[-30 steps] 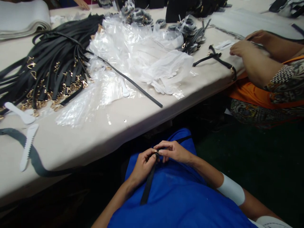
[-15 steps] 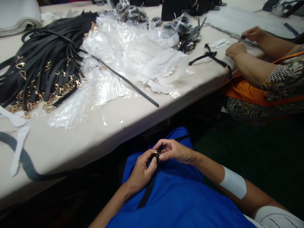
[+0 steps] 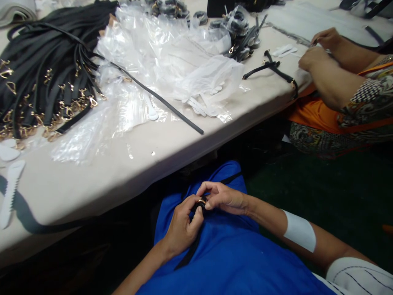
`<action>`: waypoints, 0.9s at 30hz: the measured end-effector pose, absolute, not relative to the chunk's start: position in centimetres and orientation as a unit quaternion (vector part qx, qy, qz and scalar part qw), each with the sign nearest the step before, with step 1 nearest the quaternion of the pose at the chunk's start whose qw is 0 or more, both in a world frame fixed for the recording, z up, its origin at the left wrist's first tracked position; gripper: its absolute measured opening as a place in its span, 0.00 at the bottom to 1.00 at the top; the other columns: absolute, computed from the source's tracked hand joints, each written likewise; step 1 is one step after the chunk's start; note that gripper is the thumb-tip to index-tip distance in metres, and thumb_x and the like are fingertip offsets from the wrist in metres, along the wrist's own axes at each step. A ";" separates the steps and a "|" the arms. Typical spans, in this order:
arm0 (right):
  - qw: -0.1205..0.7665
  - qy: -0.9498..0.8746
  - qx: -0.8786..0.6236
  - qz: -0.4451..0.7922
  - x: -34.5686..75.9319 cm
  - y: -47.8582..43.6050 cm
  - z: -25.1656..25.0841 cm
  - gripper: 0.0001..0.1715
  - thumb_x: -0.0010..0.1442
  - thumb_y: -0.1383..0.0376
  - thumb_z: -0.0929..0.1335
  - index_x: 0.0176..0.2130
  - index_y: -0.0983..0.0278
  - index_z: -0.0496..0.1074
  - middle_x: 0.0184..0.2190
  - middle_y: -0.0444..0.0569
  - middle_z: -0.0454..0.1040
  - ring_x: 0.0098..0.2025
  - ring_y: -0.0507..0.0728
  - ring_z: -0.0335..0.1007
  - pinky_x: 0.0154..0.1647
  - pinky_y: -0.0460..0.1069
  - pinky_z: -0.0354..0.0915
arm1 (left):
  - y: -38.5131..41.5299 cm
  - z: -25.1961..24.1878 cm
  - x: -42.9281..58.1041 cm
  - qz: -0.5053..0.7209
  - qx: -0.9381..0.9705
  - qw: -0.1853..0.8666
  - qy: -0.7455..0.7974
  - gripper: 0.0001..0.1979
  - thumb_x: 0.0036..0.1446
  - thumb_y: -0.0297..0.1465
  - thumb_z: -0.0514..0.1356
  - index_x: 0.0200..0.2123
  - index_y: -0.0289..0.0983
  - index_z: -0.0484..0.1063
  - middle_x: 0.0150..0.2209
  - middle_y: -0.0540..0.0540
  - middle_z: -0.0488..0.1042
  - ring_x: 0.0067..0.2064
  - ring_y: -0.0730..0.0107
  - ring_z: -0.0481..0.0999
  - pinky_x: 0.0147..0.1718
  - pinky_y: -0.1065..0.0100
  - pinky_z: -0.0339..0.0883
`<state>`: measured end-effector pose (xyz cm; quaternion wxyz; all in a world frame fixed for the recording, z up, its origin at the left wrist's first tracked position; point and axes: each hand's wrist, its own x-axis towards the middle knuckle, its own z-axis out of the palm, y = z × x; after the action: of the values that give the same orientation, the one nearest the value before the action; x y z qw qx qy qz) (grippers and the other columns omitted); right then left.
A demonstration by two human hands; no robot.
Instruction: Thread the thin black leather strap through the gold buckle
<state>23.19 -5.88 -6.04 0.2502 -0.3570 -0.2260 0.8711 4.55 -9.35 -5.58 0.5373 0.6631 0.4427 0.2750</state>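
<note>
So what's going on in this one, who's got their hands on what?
The person wearing the camera holds a black strap over their lap, below the table edge. The left hand grips the strap near its end, and the right hand pinches a small gold ring there. On the table lie a heap of black straps with gold clips and clear plastic bags. At right, a co-worker's hands work on the tabletop.
</note>
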 end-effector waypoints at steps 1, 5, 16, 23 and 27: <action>0.251 -0.224 -0.358 0.871 23.1 -6.0 -6.1 0.21 0.41 0.74 0.74 0.38 0.66 0.72 0.30 0.43 0.72 0.30 0.49 0.65 0.32 0.44 0.58 | -9.4 -5.6 4.6 0.277 0.664 0.535 0.443 0.07 0.64 0.29 0.51 0.38 0.38 0.68 0.34 0.50 0.70 0.35 0.71 0.70 0.36 0.70 0.61; 0.257 -0.226 -0.364 0.866 22.9 -6.5 -6.3 0.20 0.40 0.74 0.73 0.37 0.66 0.73 0.29 0.42 0.72 0.29 0.49 0.65 0.31 0.44 0.58 | -9.8 -5.7 4.7 0.285 0.669 0.521 0.447 0.06 0.63 0.28 0.51 0.37 0.38 0.68 0.33 0.50 0.69 0.35 0.70 0.70 0.36 0.70 0.61; 0.274 -0.222 -0.386 0.853 22.4 -7.4 -6.4 0.20 0.38 0.75 0.72 0.36 0.67 0.72 0.29 0.43 0.72 0.30 0.49 0.64 0.32 0.44 0.58 | -10.5 -5.6 5.1 0.290 0.679 0.491 0.463 0.07 0.62 0.26 0.50 0.35 0.37 0.67 0.31 0.48 0.70 0.33 0.70 0.69 0.34 0.69 0.62; 0.278 -0.312 -0.430 0.800 21.8 -7.1 -7.7 0.16 0.43 0.73 0.68 0.36 0.66 0.72 0.26 0.42 0.70 0.27 0.50 0.63 0.29 0.45 0.60 | -9.8 -6.9 5.3 0.257 0.630 0.532 0.505 0.08 0.62 0.30 0.51 0.32 0.37 0.68 0.30 0.48 0.70 0.33 0.68 0.70 0.34 0.68 0.62; 0.324 -0.562 -0.511 0.564 21.5 -6.7 -8.3 0.20 0.54 0.68 0.68 0.49 0.63 0.73 0.45 0.51 0.71 0.36 0.54 0.69 0.35 0.49 0.68 | -8.0 -7.9 5.3 0.285 0.512 0.596 0.549 0.12 0.63 0.37 0.51 0.35 0.36 0.70 0.30 0.49 0.70 0.34 0.67 0.70 0.34 0.68 0.62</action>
<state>21.51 -6.74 -8.26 0.3244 -0.5111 -0.5620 0.5636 5.30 -7.98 -7.92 0.5964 0.5122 0.5486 0.2846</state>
